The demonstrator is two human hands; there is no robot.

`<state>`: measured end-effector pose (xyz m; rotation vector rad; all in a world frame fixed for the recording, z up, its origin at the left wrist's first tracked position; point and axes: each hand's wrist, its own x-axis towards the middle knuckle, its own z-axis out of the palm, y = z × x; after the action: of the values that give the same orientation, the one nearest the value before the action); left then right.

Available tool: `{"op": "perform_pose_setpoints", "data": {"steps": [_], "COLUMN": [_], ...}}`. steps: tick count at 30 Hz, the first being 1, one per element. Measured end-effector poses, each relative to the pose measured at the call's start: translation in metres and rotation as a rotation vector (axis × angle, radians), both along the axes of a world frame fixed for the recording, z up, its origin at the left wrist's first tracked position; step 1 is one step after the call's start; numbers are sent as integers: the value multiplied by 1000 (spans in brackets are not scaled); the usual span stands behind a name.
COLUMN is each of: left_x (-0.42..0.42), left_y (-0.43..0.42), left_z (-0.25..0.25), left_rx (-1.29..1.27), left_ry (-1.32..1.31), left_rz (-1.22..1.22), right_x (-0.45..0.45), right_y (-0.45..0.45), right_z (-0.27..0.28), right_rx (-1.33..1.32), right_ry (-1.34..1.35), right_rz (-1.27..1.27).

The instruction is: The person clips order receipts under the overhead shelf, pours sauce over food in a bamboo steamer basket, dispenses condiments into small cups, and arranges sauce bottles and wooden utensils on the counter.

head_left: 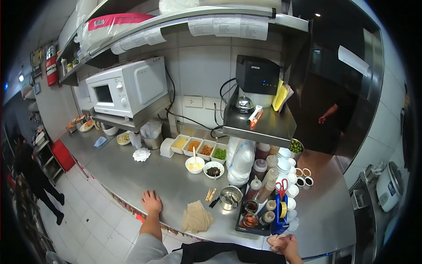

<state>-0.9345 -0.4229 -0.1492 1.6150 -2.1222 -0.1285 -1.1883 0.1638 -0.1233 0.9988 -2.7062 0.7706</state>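
Note:
My left hand (151,201) rests on the front edge of the steel counter (132,176), fingers apart and holding nothing. At the lower right, my right hand (283,244) is at the counter's front edge beside a blue tape dispenser (279,215); its fingers look bent, and whether anything is in them is hard to see. Between the hands lie a beige cloth (198,217), a steel pot (231,197) and a black tray (252,229) of sauce bottles. Two white bowls (194,165) stand farther back, in front of containers of chopped food (206,150).
A microwave (132,86) sits on a wall shelf. The black printer (257,72), bell (244,103) and markers (255,115) are on a raised steel shelf. A person in dark clothes (33,171) is at the far left; another person's hand (323,119) shows through the opening.

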Motion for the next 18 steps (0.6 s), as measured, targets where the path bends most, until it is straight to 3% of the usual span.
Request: {"op": "perform_pose_setpoints", "data": {"steps": [2, 5, 18], "left_x": [-1, -3, -1], "left_y": [3, 6, 1], "left_z": [3, 10, 5], "left_rx": [1, -4, -15], "left_ry": [0, -29, -36], "left_rz": [3, -4, -17], "right_x": [6, 4, -21], "right_y": [7, 18, 3], "right_z": [-10, -86, -48], "right_rx": [-55, -113, -177], "right_ry": [-117, 187, -160], "right_rz": [16, -8, -66]}}
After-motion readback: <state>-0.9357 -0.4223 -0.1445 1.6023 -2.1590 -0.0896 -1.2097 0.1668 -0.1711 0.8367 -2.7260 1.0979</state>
